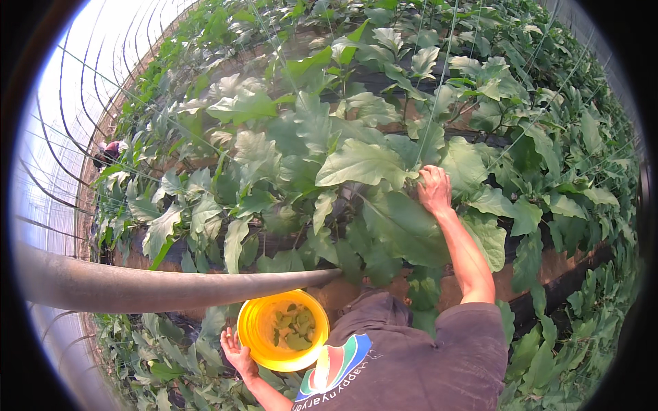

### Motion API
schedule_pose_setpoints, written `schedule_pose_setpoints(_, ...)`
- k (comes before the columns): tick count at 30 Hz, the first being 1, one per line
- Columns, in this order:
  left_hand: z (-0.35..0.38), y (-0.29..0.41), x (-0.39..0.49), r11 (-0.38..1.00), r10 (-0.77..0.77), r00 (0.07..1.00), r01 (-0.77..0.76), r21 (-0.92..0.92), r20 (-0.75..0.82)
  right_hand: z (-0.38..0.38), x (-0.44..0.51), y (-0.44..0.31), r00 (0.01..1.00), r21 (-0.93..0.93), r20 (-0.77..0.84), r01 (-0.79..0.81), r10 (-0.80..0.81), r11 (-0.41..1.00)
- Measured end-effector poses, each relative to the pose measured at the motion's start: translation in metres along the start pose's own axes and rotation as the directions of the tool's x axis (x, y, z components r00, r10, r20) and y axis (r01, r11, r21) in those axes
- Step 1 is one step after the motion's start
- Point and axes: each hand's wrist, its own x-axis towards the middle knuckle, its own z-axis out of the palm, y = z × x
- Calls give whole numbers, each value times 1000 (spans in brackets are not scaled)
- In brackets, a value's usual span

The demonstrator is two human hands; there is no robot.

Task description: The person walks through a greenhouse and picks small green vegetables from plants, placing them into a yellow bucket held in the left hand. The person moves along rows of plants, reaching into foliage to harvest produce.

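My right hand (435,188) is in among the leaves of a broad-leaved plant (406,221), at the foot of a green string (441,85). Its fingers are curled at the stem top, and whether they grip anything is hidden. My left hand (240,354) is beside a yellow bucket (247,321), near its lower left rim, with the fingers apart and partly bent. Several loose green leaves (295,329) lie inside the bucket, which is close against my dark shirt. Large lobed leaves surround my right wrist.
A thick metal pole (169,285) crosses from the left, just above the bucket. Plant rows with dark mulch film (534,313) and hanging strings spread around me. Curved greenhouse ribs (61,113) stand at the left. Another person (110,151) is among the plants at the far left.
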Motion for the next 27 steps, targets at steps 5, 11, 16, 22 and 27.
schedule_pose_setpoints(5, -4, 0, -9, 1000, -9, 999, 10, 4, -41, 28, 24, 18, 944, -186, 328, 23, 40, 982)
schedule_pose_setpoints(11, -8, 0, -17, 1000, -13, 998, 13, 1, -60, 70, 27, 38, 900, -233, 392, -101, 188, 967)
schedule_pose_setpoints(16, -14, 1, -29, 1000, 12, 996, -10, 20, -84, 43, 29, 26, 861, -12, 477, -195, 177, 981)
schedule_pose_setpoints(22, -11, 1, -27, 999, 3, 996, 0, 36, -85, 30, 25, 22, 849, 13, 501, -204, 171, 979)
schedule_pose_setpoints(27, -5, -1, -24, 999, -3, 996, 8, 44, -94, 48, 10, 39, 905, 85, 383, -231, 183, 969)
